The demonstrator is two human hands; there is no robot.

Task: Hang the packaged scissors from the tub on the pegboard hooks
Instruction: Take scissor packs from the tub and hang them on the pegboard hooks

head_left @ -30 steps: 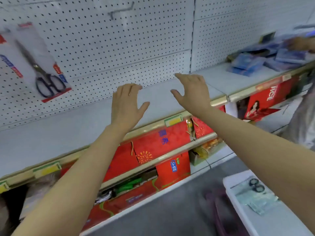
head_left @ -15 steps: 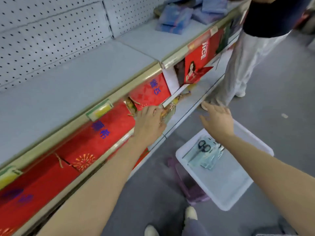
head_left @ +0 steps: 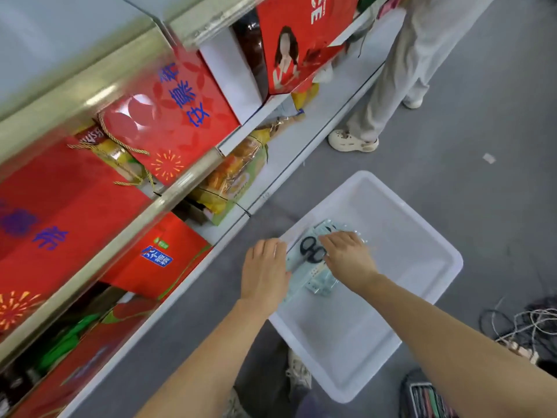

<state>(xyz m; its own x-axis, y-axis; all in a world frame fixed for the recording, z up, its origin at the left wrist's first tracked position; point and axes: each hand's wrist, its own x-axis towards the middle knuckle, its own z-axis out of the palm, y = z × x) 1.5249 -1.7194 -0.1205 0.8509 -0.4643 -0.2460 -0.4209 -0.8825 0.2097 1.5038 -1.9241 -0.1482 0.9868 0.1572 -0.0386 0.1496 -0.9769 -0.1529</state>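
Both hands are down in the tub [head_left: 416, 236] now, a white plastic one sitting on the grey floor [head_left: 482, 116] beside the shelves [head_left: 187, 176]. The scissors [head_left: 313, 251], black-handled and sealed in clear packs, lie in a loose stack against the tub's near-left wall. The left hand [head_left: 265, 273] rests flat on the stack's left edge, fingers together, pointing away. The right hand [head_left: 346, 254] lies over the packs from the other side, fingers [head_left: 331, 241] spread lightly, just touching the black handles. Whether either hand actually grips a pack, I can't tell; the fingertips blur into the plastic. Red gift boxes [head_left: 180, 116] crowd the shelves to the left. Another person's pale trouser legs [head_left: 391, 70] and a cream shoe [head_left: 352, 141] stand beyond the tub, and a tangle of cables [head_left: 518, 324] lies on the floor at right.
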